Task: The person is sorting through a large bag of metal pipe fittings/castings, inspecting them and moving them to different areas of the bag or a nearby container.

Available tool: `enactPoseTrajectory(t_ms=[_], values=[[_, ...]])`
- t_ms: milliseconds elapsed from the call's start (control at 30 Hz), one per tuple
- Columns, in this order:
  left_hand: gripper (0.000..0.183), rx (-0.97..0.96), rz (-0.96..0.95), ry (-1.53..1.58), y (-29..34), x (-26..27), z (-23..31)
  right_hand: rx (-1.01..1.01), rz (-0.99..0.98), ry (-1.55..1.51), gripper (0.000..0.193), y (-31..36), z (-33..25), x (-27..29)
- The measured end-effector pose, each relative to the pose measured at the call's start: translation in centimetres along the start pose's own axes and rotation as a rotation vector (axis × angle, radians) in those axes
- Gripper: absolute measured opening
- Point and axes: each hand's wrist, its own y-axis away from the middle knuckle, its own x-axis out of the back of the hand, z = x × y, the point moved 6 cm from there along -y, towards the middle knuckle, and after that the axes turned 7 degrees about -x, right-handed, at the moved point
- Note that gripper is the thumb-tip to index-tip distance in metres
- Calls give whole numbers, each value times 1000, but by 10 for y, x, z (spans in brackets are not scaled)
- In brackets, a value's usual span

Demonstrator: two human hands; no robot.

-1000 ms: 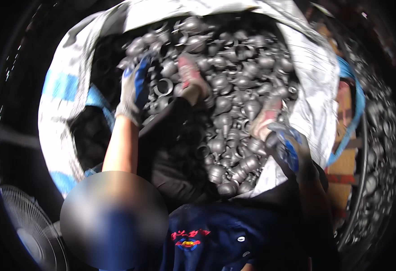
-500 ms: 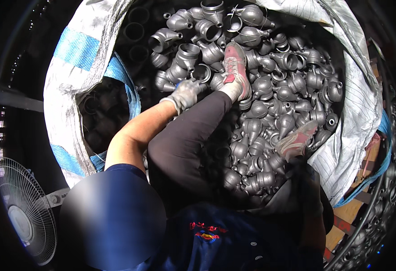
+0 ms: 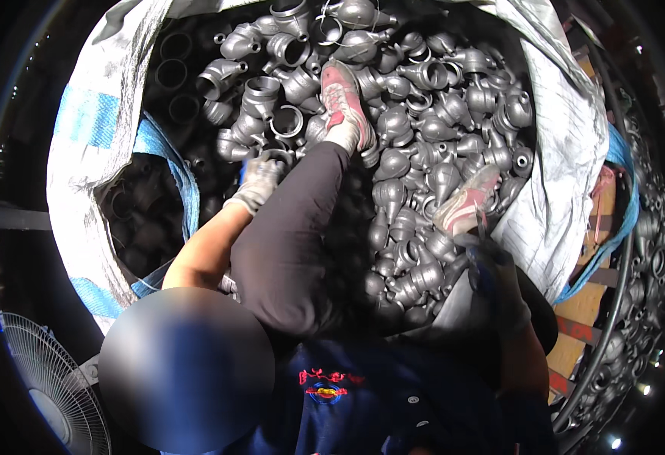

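Note:
My left hand, in a grey-white glove with some blue on it, is beside my left thigh. Its fingers are closed on a grey metal casting with a round open mouth, partly hidden by the glove. Just beyond lies another hollow casting with a ring-shaped opening. My right hand, also gloved, is in deep shadow at the lower right, near the right shoe. A thin dark thing rises by its fingers; whether they grip it is too dark to make out.
A large white woven bulk bag with blue bands surrounds a heap of grey castings. My left shoe rests among them. A fan stands at lower left. Wooden boards and more castings lie beyond the bag's right side.
The whole view has shifted, so the bag appears further left. My left hand has drawn back from the ring-mouthed casting toward me. My right hand has come up beside the right shoe.

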Motion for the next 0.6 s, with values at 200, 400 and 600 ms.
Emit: enactPoseTrajectory(t_ms=[200,400,600], values=[[24,650,381,672,88,22,-75,59,-111,-51,28,2,5,-3],[9,580,636,1119,77,165,-23,271,-151,-150,26,-3,17,8],[6,2,616,61,62,282,76,352,-179,-61,24,5,10,14]])
